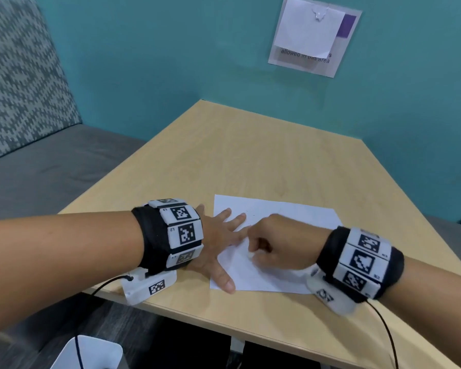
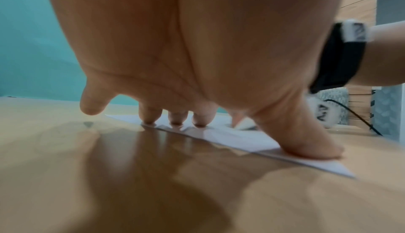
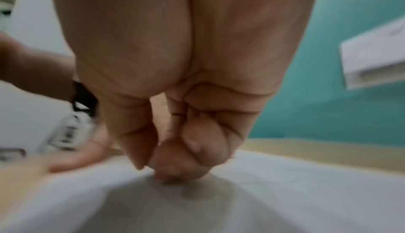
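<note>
The sign (image 1: 300, 63) past the hands is showing "allowed in this area". The left hand (image 1: 218, 243) is pressing flat and open on the plain white paper (image 1: 272, 278). The right hand (image 1: 274, 241) is pinching a small white thing (image 1: 250, 254) against that paper

**Around the Worktop**

A pale wooden worktop (image 1: 264, 161) stood against a teal wall (image 1: 157, 62). On the wall hung a notice (image 1: 341, 57) with a white sheet (image 1: 306, 30) pinned over it, hiding most of its print. To the left was a grey sofa (image 1: 37, 169) with a patterned back cushion (image 1: 19, 75). A white container (image 1: 96, 350) sat below the worktop's near edge.
</note>
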`<act>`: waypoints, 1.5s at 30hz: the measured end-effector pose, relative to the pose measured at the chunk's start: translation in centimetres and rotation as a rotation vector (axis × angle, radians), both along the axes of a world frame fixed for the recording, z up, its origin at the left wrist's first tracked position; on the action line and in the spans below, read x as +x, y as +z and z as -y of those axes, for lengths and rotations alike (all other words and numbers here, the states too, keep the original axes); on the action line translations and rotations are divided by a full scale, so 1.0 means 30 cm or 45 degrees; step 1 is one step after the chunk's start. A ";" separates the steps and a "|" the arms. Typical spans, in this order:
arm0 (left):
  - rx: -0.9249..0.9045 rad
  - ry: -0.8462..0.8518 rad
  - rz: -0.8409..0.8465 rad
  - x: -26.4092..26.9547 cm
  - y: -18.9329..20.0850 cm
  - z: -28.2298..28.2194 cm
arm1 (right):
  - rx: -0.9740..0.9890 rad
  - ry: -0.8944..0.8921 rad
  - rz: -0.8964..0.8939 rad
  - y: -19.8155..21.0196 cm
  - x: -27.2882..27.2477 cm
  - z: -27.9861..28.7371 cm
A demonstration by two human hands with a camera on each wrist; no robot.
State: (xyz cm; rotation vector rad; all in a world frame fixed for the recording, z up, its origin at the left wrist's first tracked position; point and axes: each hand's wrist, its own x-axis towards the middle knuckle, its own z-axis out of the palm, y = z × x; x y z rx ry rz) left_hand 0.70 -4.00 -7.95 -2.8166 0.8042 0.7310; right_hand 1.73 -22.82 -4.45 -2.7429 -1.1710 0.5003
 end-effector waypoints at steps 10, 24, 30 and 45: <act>0.009 0.016 -0.010 0.006 -0.003 0.002 | 0.022 -0.003 -0.030 0.001 0.010 0.014; -0.007 0.000 0.001 0.002 0.002 -0.002 | -0.009 0.081 -0.118 -0.012 -0.032 0.009; 0.044 0.008 -0.006 -0.002 0.012 0.008 | 0.009 -0.052 -0.009 -0.009 0.040 0.040; 0.064 0.011 -0.032 0.010 0.005 -0.001 | -0.024 -0.010 -0.097 -0.007 0.014 0.043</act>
